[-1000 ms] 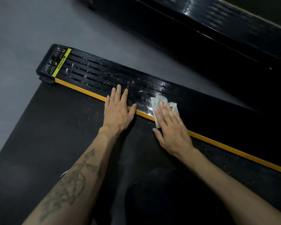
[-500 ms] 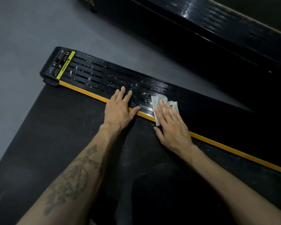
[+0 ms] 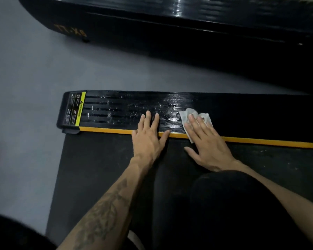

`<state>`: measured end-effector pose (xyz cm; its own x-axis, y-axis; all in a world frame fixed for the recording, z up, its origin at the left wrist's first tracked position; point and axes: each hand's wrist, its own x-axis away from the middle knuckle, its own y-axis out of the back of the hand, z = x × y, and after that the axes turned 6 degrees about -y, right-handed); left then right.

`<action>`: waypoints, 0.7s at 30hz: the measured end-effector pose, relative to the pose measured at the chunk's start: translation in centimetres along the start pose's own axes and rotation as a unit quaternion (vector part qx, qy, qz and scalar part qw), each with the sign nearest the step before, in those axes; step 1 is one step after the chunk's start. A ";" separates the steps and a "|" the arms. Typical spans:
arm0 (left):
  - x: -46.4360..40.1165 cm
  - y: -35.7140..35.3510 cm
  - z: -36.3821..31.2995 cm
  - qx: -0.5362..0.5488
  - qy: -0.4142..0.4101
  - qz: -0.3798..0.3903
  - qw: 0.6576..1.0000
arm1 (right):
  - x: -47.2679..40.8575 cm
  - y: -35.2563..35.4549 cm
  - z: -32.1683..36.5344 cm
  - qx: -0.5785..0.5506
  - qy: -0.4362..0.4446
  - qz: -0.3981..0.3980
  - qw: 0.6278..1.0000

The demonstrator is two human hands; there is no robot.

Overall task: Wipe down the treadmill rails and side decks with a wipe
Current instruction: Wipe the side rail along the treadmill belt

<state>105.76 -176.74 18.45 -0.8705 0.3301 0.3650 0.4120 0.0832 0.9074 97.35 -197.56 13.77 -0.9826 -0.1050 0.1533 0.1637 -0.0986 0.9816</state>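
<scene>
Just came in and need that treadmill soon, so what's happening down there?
A person is wiping the treadmill's side deck. The right hand presses a white wipe flat on the deck beside the yellow strip. The left hand rests flat across the strip, bracing. Droplets and smears show on the deck toward the warning label.

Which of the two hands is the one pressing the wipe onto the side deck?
The right hand: its straight fingers press the white wipe onto the side deck. The left hand lies flat beside it, with nothing under it.
</scene>
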 end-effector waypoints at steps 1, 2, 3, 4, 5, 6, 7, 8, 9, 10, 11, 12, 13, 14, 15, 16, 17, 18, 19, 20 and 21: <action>0.0 0.0 -0.1 0.003 0.000 -0.001 1.000 | -0.3 0.0 0.8 -0.004 -0.008 0.004 1.000; 0.0 0.1 -0.1 0.002 -0.003 0.001 1.000 | -0.5 0.0 1.5 -0.001 -0.017 0.009 1.000; 0.0 0.1 0.0 -0.004 -0.007 0.002 1.000 | -0.6 -0.1 2.2 0.003 -0.029 0.014 0.999; -0.1 0.1 0.1 -0.013 -0.012 0.004 1.000 | -0.7 -0.1 2.6 0.006 -0.042 0.019 0.999; -0.1 0.1 0.3 -0.021 -0.017 0.008 1.000 | -0.6 -0.1 3.0 0.006 -0.055 0.023 0.998; -0.1 0.1 0.3 -0.029 -0.021 0.012 0.999 | -0.4 -0.1 3.3 0.005 -0.066 0.027 0.997; -0.2 0.2 0.4 -0.037 -0.028 0.013 0.999 | -0.3 -0.1 3.6 0.005 -0.076 0.031 0.997; -0.2 0.1 0.5 -0.044 -0.035 0.014 0.998 | -0.1 0.1 4.1 0.004 -0.089 0.038 0.995; -0.2 0.2 0.5 -0.050 -0.041 0.014 0.998 | -0.2 0.4 4.7 0.004 -0.103 0.051 0.993; -0.2 0.2 0.6 -0.055 -0.046 0.015 0.997 | -0.3 0.8 5.6 0.009 -0.123 0.065 0.990; -0.2 0.1 0.6 -0.055 -0.051 0.015 0.997 | -0.6 0.9 6.6 0.017 -0.147 0.075 0.986; -0.2 0.1 0.7 -0.053 -0.052 0.014 0.997 | -0.9 0.8 7.7 0.025 -0.165 0.081 0.983; -0.2 0.2 0.8 -0.048 -0.053 0.011 0.997 | -1.2 0.6 8.6 0.028 -0.174 0.081 0.981; -0.4 0.2 0.8 -0.042 -0.056 0.009 0.997 | -1.2 0.5 9.1 0.023 -0.174 0.073 0.982; -0.5 0.2 0.9 -0.038 -0.059 0.009 0.998 | -0.9 0.4 9.2 0.016 -0.164 0.060 0.984; -0.5 0.3 1.1 -0.035 -0.061 0.009 0.998 | -0.4 0.3 8.7 0.013 -0.150 0.044 0.988; -0.5 0.2 1.2 -0.034 -0.065 0.003 0.997 | 0.2 0.0 7.8 0.017 -0.139 0.030 0.990; -0.4 0.1 1.3 -0.039 -0.070 -0.005 0.997 | 0.8 0.0 6.6 0.024 -0.131 0.024 0.991; -0.3 0.1 1.4 -0.044 -0.076 -0.012 0.996 | 1.2 0.0 5.6 0.032 -0.134 0.023 0.990; -0.3 -0.1 1.5 -0.049 -0.085 -0.021 0.995 | 1.3 0.1 4.9 0.039 -0.149 0.023 0.988; -0.5 -0.4 1.6 -0.049 -0.092 -0.030 0.994 | 1.1 0.1 4.6 0.045 -0.167 0.025 0.985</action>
<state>106.48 -175.39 17.61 -0.8257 0.4936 0.2732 0.3242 0.0187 0.9458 95.84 -193.14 14.58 -0.9500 0.2254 0.2162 0.2192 -0.0119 0.9756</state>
